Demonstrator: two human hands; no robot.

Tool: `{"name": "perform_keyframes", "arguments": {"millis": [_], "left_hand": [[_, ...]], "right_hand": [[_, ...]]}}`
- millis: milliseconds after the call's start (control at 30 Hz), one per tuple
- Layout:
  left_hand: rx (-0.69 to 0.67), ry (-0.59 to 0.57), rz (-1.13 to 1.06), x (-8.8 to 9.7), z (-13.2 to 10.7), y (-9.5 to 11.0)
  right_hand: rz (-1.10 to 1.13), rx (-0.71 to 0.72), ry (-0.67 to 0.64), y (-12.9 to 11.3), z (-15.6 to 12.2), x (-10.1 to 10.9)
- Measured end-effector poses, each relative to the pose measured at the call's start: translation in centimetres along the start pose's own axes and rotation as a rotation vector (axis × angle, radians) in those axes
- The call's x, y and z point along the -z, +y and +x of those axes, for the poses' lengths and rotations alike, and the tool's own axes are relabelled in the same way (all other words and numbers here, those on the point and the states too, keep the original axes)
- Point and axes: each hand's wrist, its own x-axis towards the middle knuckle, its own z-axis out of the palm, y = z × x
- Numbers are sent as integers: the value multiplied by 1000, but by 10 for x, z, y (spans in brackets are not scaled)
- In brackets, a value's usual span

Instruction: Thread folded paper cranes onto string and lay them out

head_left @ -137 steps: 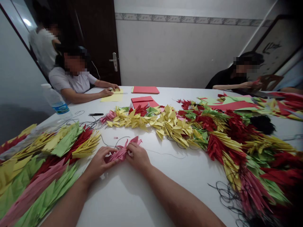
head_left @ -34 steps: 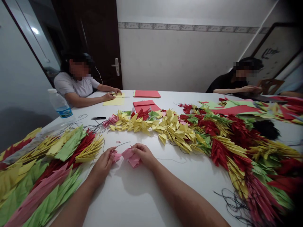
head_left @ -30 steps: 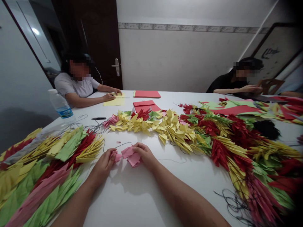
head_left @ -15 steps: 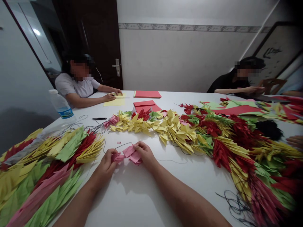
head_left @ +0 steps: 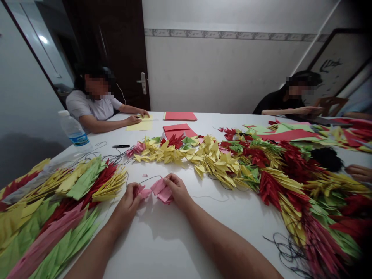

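Observation:
Over the white table (head_left: 162,248), my left hand (head_left: 130,197) is closed on a small folded pink paper piece (head_left: 144,192). My right hand (head_left: 176,188) pinches a larger cluster of pink folded paper (head_left: 161,190) just to its right. The two pink pieces sit close together, nearly touching. A dark cord (head_left: 151,179) arcs behind them between my hands, and part of it is hidden by the paper. Left of my left hand lie rows of folded paper strips (head_left: 87,178) in yellow, green, red and pink.
A long garland (head_left: 215,155) of folded paper curves behind my hands and down the right side. Small snips (head_left: 121,146), a water bottle (head_left: 74,130), red paper (head_left: 180,130) and tangled black cord (head_left: 286,252) lie around. Two people sit across the table; another hand (head_left: 359,172) shows far right.
The view has shifted slightly. My hands keep their grip on the pink paper, with only a small tilt of the left piece.

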Motion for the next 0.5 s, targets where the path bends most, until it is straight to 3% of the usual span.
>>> {"name": "perform_keyframes", "arguments": {"millis": [100,300,500], "left_hand": [[6,13,-8,0,1,-2],[-39,-36,-2,1,0,-1],[-211,10,-3,-4,1,1]], "right_hand": [[-14,-13,-34,-1,-1,1],[-33,25,111,1,3,2],[-5,-2,31,2,1,-1]]}}
